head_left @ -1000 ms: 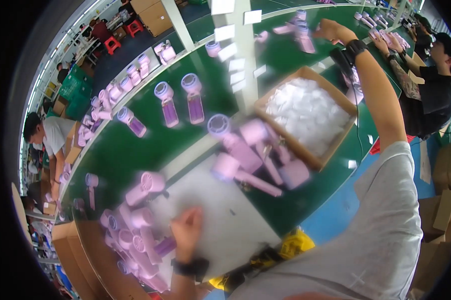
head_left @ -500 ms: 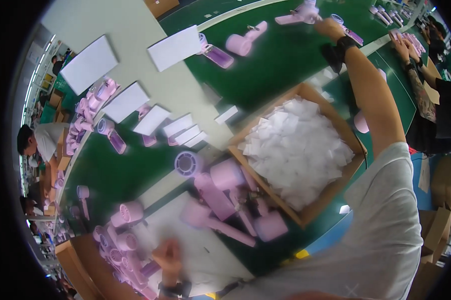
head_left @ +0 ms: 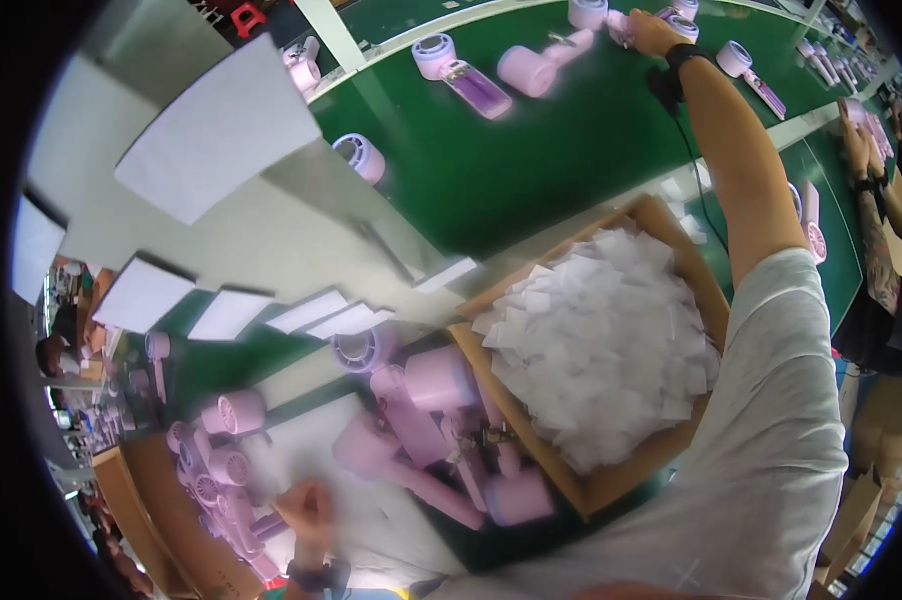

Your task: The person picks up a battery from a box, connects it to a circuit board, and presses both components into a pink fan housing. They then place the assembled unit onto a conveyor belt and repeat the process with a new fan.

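Note:
At the far side, over the green belt, my right hand (head_left: 656, 36) is closed on a pink handheld fan (head_left: 621, 28); its fingertips are partly hidden. Another pink fan (head_left: 541, 68) lies left of it, and one with a purple handle (head_left: 476, 90) lies farther left. Low on the left, my left hand (head_left: 306, 508) is blurred, with its fingers curled in over a white sheet (head_left: 391, 545). Whether it holds anything does not show. Several pink fans (head_left: 229, 470) are heaped beside it, and more fan parts (head_left: 411, 410) lie to its right.
A cardboard box (head_left: 584, 500) full of small white slips stands mid-table. White cards (head_left: 221, 130) stick up along the grey divider (head_left: 291, 220). Another cardboard box (head_left: 166, 500) is at lower left. A co-worker's hands (head_left: 859, 145) hold pink fans at far right. A cable (head_left: 706, 205) hangs from my right wrist.
The whole view has shifted, bringing more of the far belt into sight. My right hand was beside the fan and is now on it. My left hand stays curled over the sheet.

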Tool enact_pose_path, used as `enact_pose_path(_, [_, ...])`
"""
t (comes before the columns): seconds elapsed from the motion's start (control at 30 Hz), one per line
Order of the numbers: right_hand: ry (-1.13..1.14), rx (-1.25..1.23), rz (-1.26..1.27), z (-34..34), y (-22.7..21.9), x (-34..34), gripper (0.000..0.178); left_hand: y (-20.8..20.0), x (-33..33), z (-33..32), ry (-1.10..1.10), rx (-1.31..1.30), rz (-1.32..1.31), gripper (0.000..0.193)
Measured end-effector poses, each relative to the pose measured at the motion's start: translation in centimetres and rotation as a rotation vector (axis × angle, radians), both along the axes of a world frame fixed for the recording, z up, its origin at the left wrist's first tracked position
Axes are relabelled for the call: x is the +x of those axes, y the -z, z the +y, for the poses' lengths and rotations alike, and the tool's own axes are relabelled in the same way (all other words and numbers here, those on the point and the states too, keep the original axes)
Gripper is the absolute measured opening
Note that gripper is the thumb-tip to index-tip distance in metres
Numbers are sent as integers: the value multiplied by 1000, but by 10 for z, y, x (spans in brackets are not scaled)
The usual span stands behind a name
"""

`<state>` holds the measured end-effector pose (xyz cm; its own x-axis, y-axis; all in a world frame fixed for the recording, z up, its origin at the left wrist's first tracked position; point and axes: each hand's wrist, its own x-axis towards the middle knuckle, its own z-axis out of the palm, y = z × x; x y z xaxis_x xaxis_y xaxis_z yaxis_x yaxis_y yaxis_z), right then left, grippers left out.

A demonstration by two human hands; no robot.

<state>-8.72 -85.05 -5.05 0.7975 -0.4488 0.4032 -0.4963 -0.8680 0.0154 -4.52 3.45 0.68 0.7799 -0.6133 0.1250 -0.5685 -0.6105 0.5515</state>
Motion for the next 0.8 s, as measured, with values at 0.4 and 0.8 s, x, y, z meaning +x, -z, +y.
enact_pose_path(0.4, [365, 410, 82, 45, -74, 6, 26, -3, -1, -16, 12, -83, 77, 12])
enact_pose_path(0.8, [-186, -256, 543, -39, 18, 45, 21, 12, -2, -21, 13, -14, 47, 10])
